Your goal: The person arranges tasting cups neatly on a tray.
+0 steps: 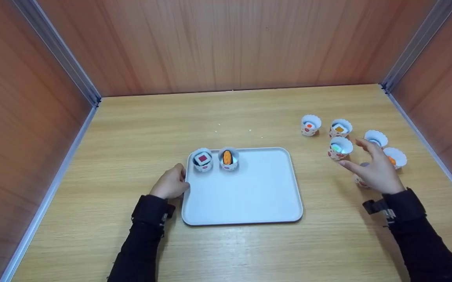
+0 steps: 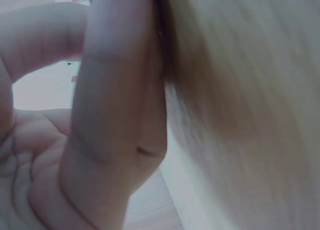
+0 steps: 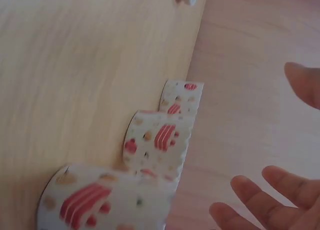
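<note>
My left hand (image 1: pixel 171 182) grips the left edge of a white rectangular tray (image 1: pixel 245 196). The left wrist view shows the bent fingers (image 2: pixel 115 104) up close. Two paper baking cups stand in the tray's far left corner: one (image 1: pixel 203 166) contains a white piece with a dark red square, the other (image 1: pixel 229 166) an orange piece with a dark band. Over the cups at right, my right hand (image 1: pixel 378 172) has thumb and fingers spread apart, holding nothing. Its fingertips are close beside a cup with a green piece (image 1: pixel 334 152). Another cup (image 1: pixel 360 181) is partly hidden under that hand.
Further cups stand around the right hand: one with a red-orange piece (image 1: pixel 308 130), one with a yellow-brown piece (image 1: pixel 339 129), one (image 1: pixel 376 137) behind the fingers, and one with orange contents (image 1: pixel 398 157). Wooden panels (image 1: pixel 229 47) enclose the table (image 1: pixel 124 145) at the back and sides.
</note>
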Demonstrator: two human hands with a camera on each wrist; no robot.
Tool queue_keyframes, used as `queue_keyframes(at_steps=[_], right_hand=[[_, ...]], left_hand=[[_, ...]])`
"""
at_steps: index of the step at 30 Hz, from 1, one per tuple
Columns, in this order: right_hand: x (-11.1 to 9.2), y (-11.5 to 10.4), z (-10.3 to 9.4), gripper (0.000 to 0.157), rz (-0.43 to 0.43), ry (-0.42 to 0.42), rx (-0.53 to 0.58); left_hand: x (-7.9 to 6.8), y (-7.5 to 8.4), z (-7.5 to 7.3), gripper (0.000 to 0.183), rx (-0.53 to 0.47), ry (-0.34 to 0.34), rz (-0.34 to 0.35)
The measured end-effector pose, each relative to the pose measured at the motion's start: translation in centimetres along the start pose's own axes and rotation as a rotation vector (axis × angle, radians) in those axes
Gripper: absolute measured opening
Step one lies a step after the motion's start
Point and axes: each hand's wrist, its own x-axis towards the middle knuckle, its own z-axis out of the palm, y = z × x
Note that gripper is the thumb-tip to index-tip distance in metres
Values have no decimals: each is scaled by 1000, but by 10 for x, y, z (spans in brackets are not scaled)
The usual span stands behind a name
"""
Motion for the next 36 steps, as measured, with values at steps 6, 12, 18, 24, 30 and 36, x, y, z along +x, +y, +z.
queue_keyframes(at_steps=[6,12,18,24,30,36], right_hand=[[-9,20,-11,95,55,-44,28],[-12,32,-13,95,117,-91,-17],[-13,39,-13,96,128,-104,-47],[-17,47,-11,96,145,-143,-101],[-21,52,-9,85,174,-167,-112],[-21,50,-9,76,181,-153,-107]], left_hand=[[1,-1,0,21,1,3,1],[1,-2,0,20,5,6,0],[1,-1,1,20,11,6,7],[0,-1,1,21,8,2,2],[1,-1,1,20,11,1,6],[2,0,2,20,20,7,-5]])
